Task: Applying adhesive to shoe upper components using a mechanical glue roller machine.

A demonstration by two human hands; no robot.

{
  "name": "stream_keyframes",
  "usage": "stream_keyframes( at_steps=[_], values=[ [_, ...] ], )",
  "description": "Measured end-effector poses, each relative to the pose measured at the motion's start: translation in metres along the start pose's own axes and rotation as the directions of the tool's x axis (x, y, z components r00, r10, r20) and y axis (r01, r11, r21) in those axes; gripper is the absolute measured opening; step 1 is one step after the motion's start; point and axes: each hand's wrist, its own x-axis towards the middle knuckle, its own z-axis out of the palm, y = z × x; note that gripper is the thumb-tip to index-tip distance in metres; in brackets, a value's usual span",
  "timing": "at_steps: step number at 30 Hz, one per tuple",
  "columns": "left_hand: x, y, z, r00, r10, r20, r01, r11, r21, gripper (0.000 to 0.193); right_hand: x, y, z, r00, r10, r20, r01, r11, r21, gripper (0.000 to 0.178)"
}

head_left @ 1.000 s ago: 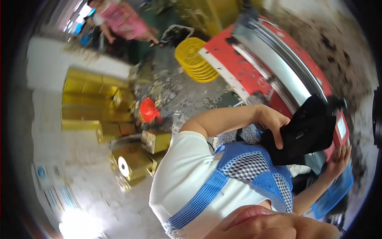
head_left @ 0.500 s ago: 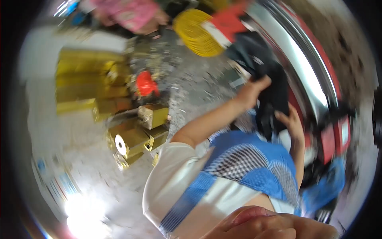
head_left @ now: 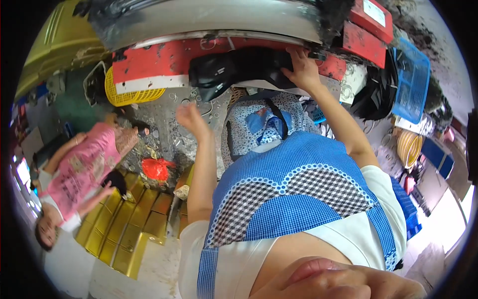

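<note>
A glossy black moulded-looking piece [head_left: 234,70], long and curved in outline, lies across the red and white front ledge of a machine. I cannot make out its exact kind. My right hand [head_left: 302,71] rests on its right end, thumb spread from the fingers, with the fingertips toward the machine. Below the piece's left end, apart from it, my left hand [head_left: 191,121] is raised with nothing visible in it; its fingers are slightly blurred and look loosely open. A blue checked apron [head_left: 294,164] covers my front.
The machine's grey metal roller [head_left: 214,20] spans the far side, above the red ledge [head_left: 154,65]. A yellow basket [head_left: 134,97] sits at left, near a person in a pink apron [head_left: 87,154] and gold boxes [head_left: 124,224]. A blue crate [head_left: 412,82] stands at right.
My view has swung round, and the machine now lies straight ahead. The black piece, earlier between both hands, lies on the ledge. My left hand has come away from it.
</note>
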Motion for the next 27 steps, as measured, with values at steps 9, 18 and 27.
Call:
stream_keyframes(
  at_steps=[9,18,27],
  values=[
    [-0.025,0.033,0.172,-0.086,0.238,0.967,-0.99,0.087,-0.109,0.046,-0.046,0.061,-0.019,0.935,0.29,-0.205,-0.211,0.918,0.336,0.028],
    [-0.011,0.061,0.049,0.629,0.274,0.727,-0.5,0.859,0.109,0.025,-0.062,-0.03,-0.055,0.996,-0.029,-0.083,0.073,0.799,0.596,0.015],
    [0.134,0.079,-0.037,0.791,0.606,-0.085,-0.558,0.771,0.305,0.028,0.034,-0.186,-0.084,0.82,-0.573,-0.007,0.492,0.698,0.521,0.011]
  ],
)
